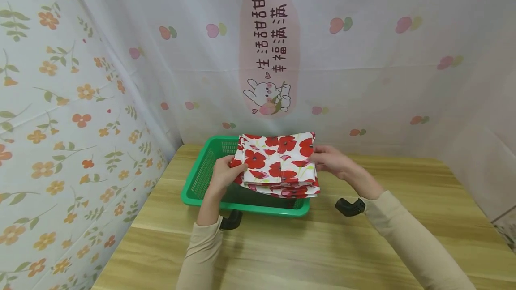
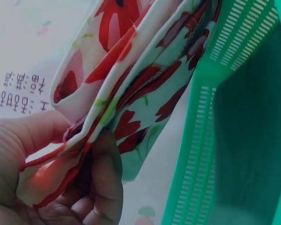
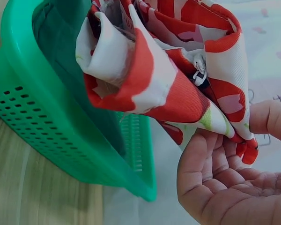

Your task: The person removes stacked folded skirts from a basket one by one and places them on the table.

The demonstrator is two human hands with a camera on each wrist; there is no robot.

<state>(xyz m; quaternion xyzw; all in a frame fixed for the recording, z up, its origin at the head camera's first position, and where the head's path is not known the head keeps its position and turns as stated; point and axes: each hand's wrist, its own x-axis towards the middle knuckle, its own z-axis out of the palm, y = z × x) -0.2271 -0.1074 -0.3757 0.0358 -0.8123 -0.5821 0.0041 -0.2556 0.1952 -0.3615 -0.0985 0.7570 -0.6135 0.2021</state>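
Observation:
Both hands hold a folded cloth cover [image 1: 278, 164] with red poppies on white, over the green plastic basket [image 1: 262, 209] in the head view. My left hand [image 1: 225, 173] pinches its left edge, thumb on one side and curled fingers on the other. The right hand [image 1: 332, 161] grips the opposite edge between thumb and fingers. Several fabric layers show in the left wrist view. In the right wrist view a small metal zipper pull [image 3: 200, 77] shows between the folds. Dark green material [image 2: 253, 126] lines the basket's inside.
The basket stands on a wood-grain table [image 1: 282, 249], near its back left. Behind the table hangs a white curtain [image 1: 383, 88] with a printed rabbit and writing. A flowered curtain [image 1: 72, 147] hangs at the left. Black curved pieces [image 1: 350, 207] stick out at both wrists.

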